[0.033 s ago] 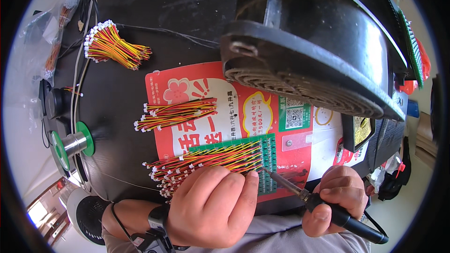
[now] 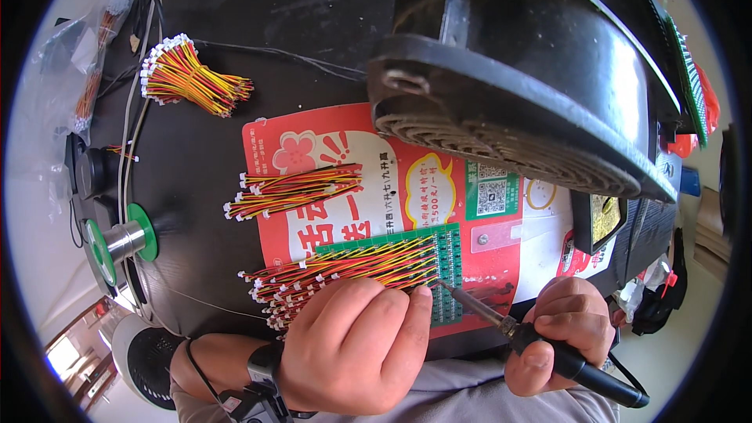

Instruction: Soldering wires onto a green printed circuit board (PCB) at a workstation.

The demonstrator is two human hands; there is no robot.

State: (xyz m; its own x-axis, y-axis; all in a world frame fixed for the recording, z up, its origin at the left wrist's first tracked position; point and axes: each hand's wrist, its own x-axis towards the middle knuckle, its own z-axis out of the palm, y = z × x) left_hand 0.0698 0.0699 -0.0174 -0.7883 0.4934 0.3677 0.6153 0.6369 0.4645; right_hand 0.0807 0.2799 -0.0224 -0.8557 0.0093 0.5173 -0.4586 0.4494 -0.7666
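Observation:
My right hand (image 2: 565,337) grips the black handle of a soldering iron (image 2: 540,338), its tip pointing left at a green circuit board (image 2: 448,305). My left hand (image 2: 360,345) is closed above the board's near side, with its fingertips close to the iron's tip. What those fingers pinch is hidden. Rows of red, yellow and black wire leads (image 2: 352,262) with white connectors lie across the board, partly under my left hand. From a spool of solder (image 2: 121,243) at the left, a thin strand runs toward my left hand and disappears behind it.
A large black fan housing (image 2: 517,86) overhangs the right side. Loose wire leads (image 2: 294,190) lie on a red and white printed mat (image 2: 313,129). Farther left sits a tied bundle of leads (image 2: 192,78). A black holder with yellow metal wool (image 2: 603,219) stands at right.

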